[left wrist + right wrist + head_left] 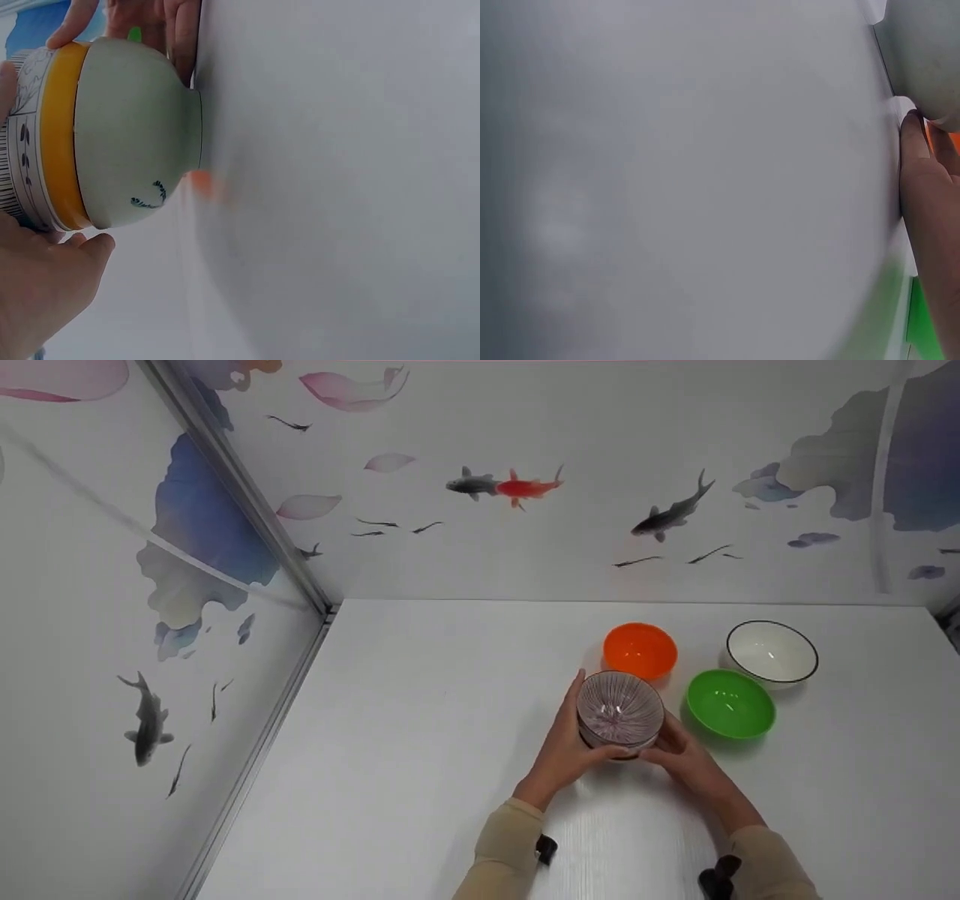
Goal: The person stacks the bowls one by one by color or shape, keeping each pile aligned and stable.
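Both hands hold a stack of nested bowls between them. On top is a purple-striped bowl (619, 706). Beneath it, the left wrist view shows a white patterned bowl (28, 150), a yellow band (61, 135) and a pale green bowl (135, 135) at the bottom. My left hand (564, 751) grips the stack's left side, thumb across the near side. From the right, my right hand (694, 765) curls round it, with fingers (915, 139) low by the pale green bowl. The stack's foot is at or very near the tabletop; contact is unclear.
An orange bowl (640, 651) stands just behind the stack. To the right are a green bowl (731, 703) and, behind it, a white bowl with a dark rim (772, 651). A fish-patterned wall (525, 555) borders the white table (390, 735) at the back.
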Demonstrator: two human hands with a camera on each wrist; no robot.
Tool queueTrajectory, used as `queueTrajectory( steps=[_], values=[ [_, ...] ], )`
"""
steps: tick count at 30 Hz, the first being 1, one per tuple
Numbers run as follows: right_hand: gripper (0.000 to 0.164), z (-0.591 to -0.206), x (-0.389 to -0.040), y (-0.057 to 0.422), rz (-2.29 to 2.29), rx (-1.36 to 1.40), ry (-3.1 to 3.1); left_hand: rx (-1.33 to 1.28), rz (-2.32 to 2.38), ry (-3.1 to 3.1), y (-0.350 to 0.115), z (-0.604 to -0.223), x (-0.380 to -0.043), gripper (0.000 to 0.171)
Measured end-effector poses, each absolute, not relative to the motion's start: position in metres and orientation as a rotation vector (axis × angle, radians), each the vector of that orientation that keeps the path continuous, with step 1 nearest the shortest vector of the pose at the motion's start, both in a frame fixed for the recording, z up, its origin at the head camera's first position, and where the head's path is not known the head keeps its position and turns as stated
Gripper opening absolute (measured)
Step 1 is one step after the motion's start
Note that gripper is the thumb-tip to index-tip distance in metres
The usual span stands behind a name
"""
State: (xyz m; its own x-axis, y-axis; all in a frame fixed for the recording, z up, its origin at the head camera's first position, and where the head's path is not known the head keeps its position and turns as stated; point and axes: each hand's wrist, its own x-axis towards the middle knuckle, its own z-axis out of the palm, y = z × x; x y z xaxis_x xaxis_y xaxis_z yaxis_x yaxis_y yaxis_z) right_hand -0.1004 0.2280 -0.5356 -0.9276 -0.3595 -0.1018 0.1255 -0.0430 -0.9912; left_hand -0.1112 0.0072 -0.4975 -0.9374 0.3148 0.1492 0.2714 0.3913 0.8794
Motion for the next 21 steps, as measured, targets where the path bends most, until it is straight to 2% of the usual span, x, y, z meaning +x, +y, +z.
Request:
queueTrajectory(
  steps=[11, 21],
  values=[
    [0.088, -0.533, -0.102, 0.229, -1.975, -0.226, 1.976, 0.639, 1.589, 2.602, 0.006, -0.503, -0.113, 0.1],
    [0.083, -0.524, -0.098, 0.226, -2.008, -0.204, 1.901, 0.581, 1.597, 2.653, 0.006, -0.503, -0.11, 0.102]
  ],
)
